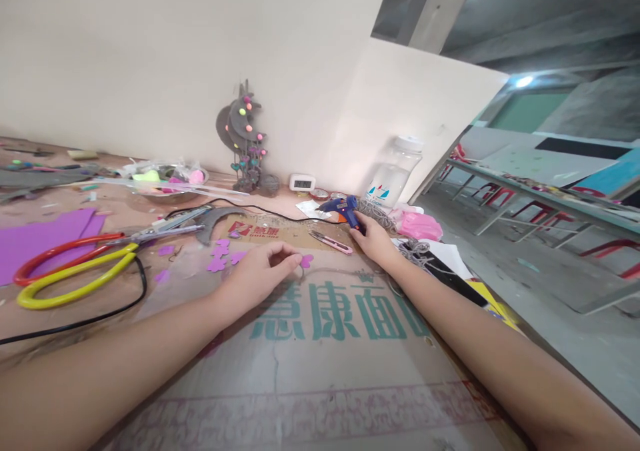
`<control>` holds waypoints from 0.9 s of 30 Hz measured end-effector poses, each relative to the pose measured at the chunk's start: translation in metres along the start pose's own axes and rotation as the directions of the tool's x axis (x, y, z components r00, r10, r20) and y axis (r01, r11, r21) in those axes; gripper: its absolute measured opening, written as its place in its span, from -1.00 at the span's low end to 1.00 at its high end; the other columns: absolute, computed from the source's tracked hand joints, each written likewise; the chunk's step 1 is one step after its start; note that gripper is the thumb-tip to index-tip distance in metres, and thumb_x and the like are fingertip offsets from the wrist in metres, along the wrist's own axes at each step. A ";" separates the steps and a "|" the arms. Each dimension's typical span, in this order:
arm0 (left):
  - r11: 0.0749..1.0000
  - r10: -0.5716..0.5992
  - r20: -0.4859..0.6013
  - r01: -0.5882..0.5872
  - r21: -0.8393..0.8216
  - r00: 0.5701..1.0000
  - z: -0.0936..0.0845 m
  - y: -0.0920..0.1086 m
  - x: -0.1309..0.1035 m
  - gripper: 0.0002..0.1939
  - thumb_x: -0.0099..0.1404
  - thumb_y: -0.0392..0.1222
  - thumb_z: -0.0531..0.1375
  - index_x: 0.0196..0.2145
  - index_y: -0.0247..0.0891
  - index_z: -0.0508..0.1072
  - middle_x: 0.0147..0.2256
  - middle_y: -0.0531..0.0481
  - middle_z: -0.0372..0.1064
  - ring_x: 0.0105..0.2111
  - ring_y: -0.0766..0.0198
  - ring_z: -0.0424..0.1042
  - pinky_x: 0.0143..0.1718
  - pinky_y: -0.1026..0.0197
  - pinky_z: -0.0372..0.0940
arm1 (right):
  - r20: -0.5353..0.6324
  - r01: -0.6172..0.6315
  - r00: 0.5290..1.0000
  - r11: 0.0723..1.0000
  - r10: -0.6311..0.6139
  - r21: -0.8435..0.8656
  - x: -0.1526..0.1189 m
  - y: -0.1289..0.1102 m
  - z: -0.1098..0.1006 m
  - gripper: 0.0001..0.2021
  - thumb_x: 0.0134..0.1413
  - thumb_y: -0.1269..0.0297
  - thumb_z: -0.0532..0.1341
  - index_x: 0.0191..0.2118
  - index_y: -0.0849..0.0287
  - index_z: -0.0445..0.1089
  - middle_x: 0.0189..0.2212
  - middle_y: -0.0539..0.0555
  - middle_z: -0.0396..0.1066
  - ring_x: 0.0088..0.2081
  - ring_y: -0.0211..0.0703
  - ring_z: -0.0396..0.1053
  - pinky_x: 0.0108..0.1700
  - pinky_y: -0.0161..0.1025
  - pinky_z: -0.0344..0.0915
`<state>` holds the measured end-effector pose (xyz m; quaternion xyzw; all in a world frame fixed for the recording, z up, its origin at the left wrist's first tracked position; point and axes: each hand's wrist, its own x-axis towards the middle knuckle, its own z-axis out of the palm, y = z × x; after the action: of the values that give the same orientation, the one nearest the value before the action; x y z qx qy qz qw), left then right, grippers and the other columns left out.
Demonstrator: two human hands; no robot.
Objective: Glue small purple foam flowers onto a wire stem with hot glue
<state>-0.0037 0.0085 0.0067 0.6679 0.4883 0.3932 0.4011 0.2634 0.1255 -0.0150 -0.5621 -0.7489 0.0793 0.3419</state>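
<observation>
Above the cardboard (345, 364), my left hand (265, 268) pinches a small purple foam piece (307, 261) between thumb and fingertips. Farther right, my right hand (373, 238) has its fingers wrapped round the handle of a blue glue gun (341, 206), whose nozzle points left. A pink craft knife (331, 242) lies on the cardboard between the two hands. Several purple cut-outs (217, 263) lie just left of my left hand.
Scissors with red and yellow handles (75, 284) and purple foam sheets (45, 244) lie left. Behind stand a grey moon-shaped ornament (245, 134), a small clock (302, 183) and a clear bottle (393, 174). Grey cord (417, 254) and pink plastic (420, 225) sit right; a black cable crosses the table.
</observation>
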 end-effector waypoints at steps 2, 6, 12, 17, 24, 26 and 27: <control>1.000 0.001 -0.007 -0.001 -0.001 1.000 0.000 0.000 0.000 -0.75 0.18 -0.04 0.09 -0.37 -0.26 0.46 -0.39 0.00 0.46 -0.39 0.24 0.37 -0.36 0.25 0.21 | -0.020 0.007 1.000 1.000 -0.007 0.011 -0.001 -0.002 0.000 -0.61 -0.06 0.33 0.17 -0.04 0.29 0.32 -0.11 0.23 0.40 -0.09 0.00 0.35 0.03 -0.03 0.20; 0.998 -0.013 -0.005 0.013 -0.066 1.000 -0.001 -0.004 0.001 -0.74 0.18 -0.02 0.10 -0.37 -0.27 0.44 -0.43 0.00 0.45 -0.43 0.27 0.36 -0.39 0.27 0.20 | -0.129 -0.029 0.991 0.998 0.037 0.060 -0.002 -0.004 -0.003 -0.64 -0.02 0.27 0.14 -0.07 0.29 0.27 -0.25 0.19 0.42 -0.27 -0.07 0.38 -0.13 -0.07 0.29; 0.979 -0.033 -0.052 0.022 -0.201 0.998 -0.003 -0.009 0.006 -0.74 0.19 -0.01 0.11 -0.43 -0.28 0.38 -0.47 0.04 0.36 -0.47 0.34 0.30 -0.41 0.30 0.16 | -0.206 -0.090 0.969 0.973 0.135 0.214 -0.008 -0.029 -0.015 -0.71 0.04 0.04 0.11 -0.31 0.20 0.31 -0.54 0.07 0.40 -0.47 -0.13 0.35 -0.38 -0.19 0.31; 0.946 -0.109 -0.143 0.058 -0.319 0.984 -0.004 -0.010 0.008 -0.72 0.17 0.01 0.13 -0.48 -0.29 0.32 -0.53 0.09 0.25 -0.53 0.40 0.22 -0.50 0.35 0.11 | -0.023 -0.128 0.987 0.871 0.158 0.474 -0.033 -0.072 -0.012 -0.73 -0.05 0.04 0.22 -0.36 0.17 0.34 -0.53 0.05 0.43 -0.48 -0.12 0.39 -0.42 -0.19 0.33; 0.885 -0.167 -0.164 0.074 -0.459 0.972 -0.004 -0.015 0.010 -0.70 0.12 0.03 0.19 -0.48 -0.29 0.32 -0.54 0.12 0.21 -0.59 0.46 0.17 -0.61 0.40 0.05 | 0.018 0.115 0.991 0.897 -0.136 0.427 -0.060 -0.085 -0.004 -0.83 0.02 0.18 0.22 -0.32 0.17 0.36 -0.40 0.06 0.42 -0.37 -0.15 0.39 -0.27 -0.19 0.34; 0.872 -0.177 -0.189 0.065 -0.484 0.966 -0.003 -0.016 0.012 -0.71 0.11 0.01 0.20 -0.47 -0.30 0.34 -0.53 0.12 0.24 -0.59 0.46 0.20 -0.60 0.41 0.08 | 0.039 0.147 0.984 0.920 -0.173 0.363 -0.062 -0.084 -0.005 -0.82 -0.03 0.17 0.25 -0.38 0.17 0.35 -0.45 0.05 0.39 -0.40 -0.15 0.36 -0.31 -0.20 0.32; 0.869 -0.181 -0.205 0.058 -0.492 0.962 -0.002 -0.017 0.012 -0.72 0.11 0.00 0.21 -0.46 -0.30 0.35 -0.52 0.11 0.26 -0.57 0.46 0.21 -0.59 0.41 0.10 | 0.053 0.166 0.979 0.926 -0.195 0.341 -0.062 -0.084 -0.006 -0.81 -0.05 0.16 0.26 -0.41 0.17 0.34 -0.46 0.05 0.38 -0.40 -0.15 0.36 -0.32 -0.20 0.31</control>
<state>-0.0089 0.0243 -0.0061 0.4619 0.4613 0.5556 0.5150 0.2091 0.0381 0.0055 -0.4208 -0.7869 0.1975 0.4058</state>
